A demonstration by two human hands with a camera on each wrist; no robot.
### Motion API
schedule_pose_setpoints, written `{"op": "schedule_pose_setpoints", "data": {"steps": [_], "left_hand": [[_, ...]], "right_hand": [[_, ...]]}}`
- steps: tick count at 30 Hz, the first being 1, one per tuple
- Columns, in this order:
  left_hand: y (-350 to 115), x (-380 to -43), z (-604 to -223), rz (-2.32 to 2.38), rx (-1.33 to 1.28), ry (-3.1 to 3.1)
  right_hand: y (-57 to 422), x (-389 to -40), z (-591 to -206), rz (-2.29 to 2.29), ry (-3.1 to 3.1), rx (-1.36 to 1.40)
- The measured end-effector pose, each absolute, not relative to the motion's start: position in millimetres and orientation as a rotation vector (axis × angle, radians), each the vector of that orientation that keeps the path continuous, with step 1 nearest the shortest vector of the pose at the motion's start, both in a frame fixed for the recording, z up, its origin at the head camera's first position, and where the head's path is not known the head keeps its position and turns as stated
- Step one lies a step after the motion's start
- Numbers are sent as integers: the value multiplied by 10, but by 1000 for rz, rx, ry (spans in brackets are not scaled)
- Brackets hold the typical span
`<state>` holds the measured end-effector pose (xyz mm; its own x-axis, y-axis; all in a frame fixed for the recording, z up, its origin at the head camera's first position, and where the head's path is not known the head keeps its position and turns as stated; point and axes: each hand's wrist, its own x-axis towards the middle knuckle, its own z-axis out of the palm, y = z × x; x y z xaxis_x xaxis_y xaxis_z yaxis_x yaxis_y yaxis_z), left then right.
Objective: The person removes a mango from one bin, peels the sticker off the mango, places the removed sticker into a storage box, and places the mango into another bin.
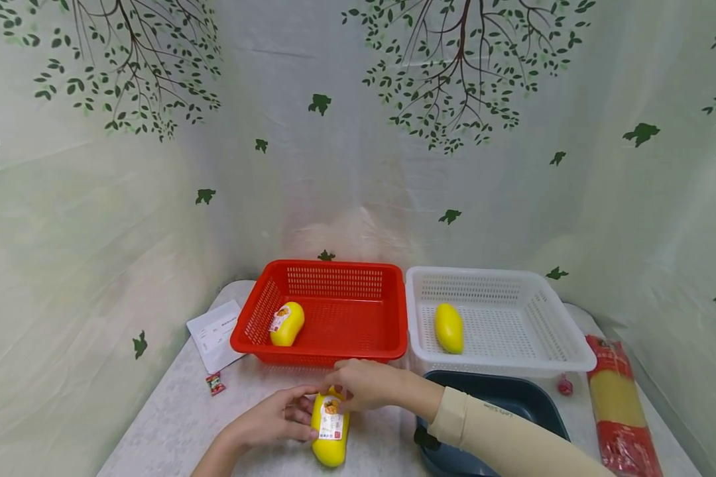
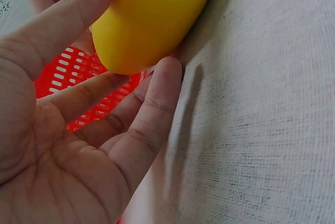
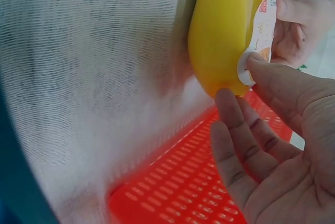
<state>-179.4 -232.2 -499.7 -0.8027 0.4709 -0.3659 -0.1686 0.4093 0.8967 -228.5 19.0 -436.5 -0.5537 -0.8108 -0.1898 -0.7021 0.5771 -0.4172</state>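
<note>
A yellow mango (image 1: 329, 450) with a white label (image 1: 331, 424) lies on the table, in front of the red basket. My left hand (image 1: 277, 419) holds its left side between thumb and fingers; the left wrist view shows fingertips (image 2: 170, 67) at the mango's underside. At its far end is my right hand (image 1: 364, 385), with the thumb on the label's edge and fingertips against the mango's tip in the right wrist view. That label edge (image 3: 245, 72) looks bent up there. Another labelled mango (image 1: 289, 324) sits in the red basket (image 1: 358, 341), and an unlabelled one (image 1: 449, 328) in the white basket (image 1: 513, 364).
A dark blue tray (image 1: 549, 404) stands on the right, partly under my right forearm. Beyond it lie a red-and-yellow packet (image 1: 620, 397) and a small wrapped candy (image 1: 565, 385). Left of the red basket are a paper sheet (image 1: 215, 334) and a red candy (image 1: 215, 383).
</note>
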Motion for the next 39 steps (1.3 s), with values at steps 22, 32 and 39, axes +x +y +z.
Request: {"op": "schedule_pose_setpoints", "data": {"steps": [22, 32, 39], "left_hand": [[-2279, -1787, -5006, 1419, 246, 2107], [-2252, -1808, -5009, 1411, 253, 2112], [-2243, -1806, -5014, 1419, 264, 2107]], "right_hand": [[251, -2271, -4384, -456, 2452, -1257], [285, -2260, -4378, -376, 2468, -1335], [294, -2263, -4374, -324, 2488, -1382]]}}
